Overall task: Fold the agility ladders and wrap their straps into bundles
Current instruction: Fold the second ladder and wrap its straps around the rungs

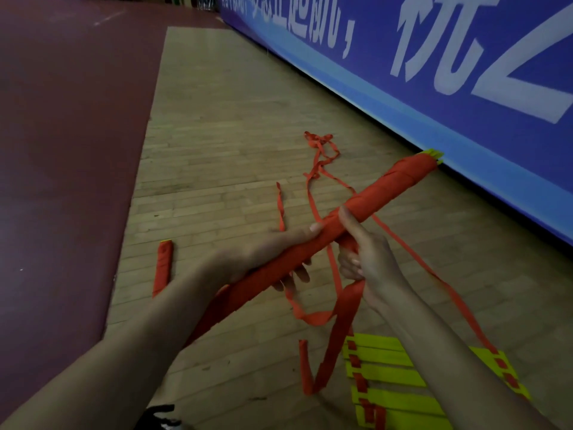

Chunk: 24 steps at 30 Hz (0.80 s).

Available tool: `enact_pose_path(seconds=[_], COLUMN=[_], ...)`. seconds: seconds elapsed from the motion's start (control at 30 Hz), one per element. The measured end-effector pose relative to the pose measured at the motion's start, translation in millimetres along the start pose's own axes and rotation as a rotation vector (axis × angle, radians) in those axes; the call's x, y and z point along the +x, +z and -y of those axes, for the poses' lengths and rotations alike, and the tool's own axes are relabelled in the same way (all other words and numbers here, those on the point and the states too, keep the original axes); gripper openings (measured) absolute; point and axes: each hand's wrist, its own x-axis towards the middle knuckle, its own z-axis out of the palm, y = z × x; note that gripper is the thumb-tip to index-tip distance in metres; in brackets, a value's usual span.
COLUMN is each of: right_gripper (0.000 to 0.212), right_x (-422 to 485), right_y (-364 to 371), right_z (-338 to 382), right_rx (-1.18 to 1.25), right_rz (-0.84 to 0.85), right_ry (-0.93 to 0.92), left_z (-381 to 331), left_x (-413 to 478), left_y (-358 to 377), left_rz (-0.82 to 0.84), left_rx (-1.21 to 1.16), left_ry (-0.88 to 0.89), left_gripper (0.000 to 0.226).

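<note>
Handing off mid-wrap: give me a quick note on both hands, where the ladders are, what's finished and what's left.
Left hand: gripping the strap-wrapped bundle mid-length, held in the air.
Right hand: at the bundle, fingers on the loose red strap.
Done: one wrapped bundle on the floor, at left.
Left: wind the trailing strap tail; then fold and wrap the flat yellow ladder, lower right.
</note>
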Motion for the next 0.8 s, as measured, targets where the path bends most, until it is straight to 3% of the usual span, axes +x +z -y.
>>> enact_pose_path(seconds=[0.2, 0.37, 0.5, 0.6, 0.8], right_gripper=[0.058, 0.035, 0.031, 0.032, 0.049], right_x=[1.1, 3.1, 1.6, 2.6, 8.0], right_y=[-7.5, -21.7, -26.9, -26.6, -27.4], right_z=[1.7, 12.5, 11.7, 11.0, 9.3], right_rx=[-0.018, -0.123, -0.084, -0.009, 0.017], right_rz=[0.148, 0.338, 0.459, 0.476, 0.378], right_ry=[0.015, 0.077, 0.125, 0.161, 0.268], left_z=[8.2, 9.3, 8.6, 7.1, 4.6], left_x=[-2.5, -2.8, -6.2, -8.8, -12.8], left_y=[-21.0, -23.8, -30.6, -33.2, -27.8], left_rz=[0.184, 0.098, 0.041, 0.000, 0.001], left_rx=[-0.119, -0.072, -0.019, -0.012, -0.023], left_ry=[-0.086, -0.093, -0.054, -0.012, 0.127], left_gripper=[0.056, 0.058, 0.061, 0.063, 0.042])
